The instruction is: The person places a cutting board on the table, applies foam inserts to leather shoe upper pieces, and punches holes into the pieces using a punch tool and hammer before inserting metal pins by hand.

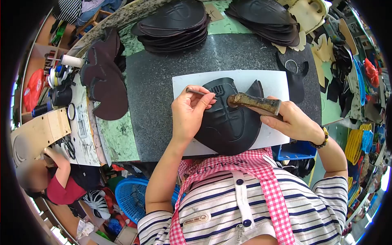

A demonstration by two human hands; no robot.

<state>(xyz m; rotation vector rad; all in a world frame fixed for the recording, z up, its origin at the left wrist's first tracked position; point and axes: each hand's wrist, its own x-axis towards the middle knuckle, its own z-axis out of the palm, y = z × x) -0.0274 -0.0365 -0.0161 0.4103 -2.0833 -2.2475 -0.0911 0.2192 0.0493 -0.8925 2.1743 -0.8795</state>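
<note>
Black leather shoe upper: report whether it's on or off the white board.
On: the upper lies over the white board, which shows beyond its edge.

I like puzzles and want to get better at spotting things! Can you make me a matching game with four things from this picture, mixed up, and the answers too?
Things:
1. hammer
2. thin rod
3. white board
4. mesh basket at the lower left

Where or what:
A. lying under the black piece
B. held in the fingers of the left hand
C. blue
D. held in the right hand

Right pairs: 1-D, 2-B, 3-A, 4-C.
</note>
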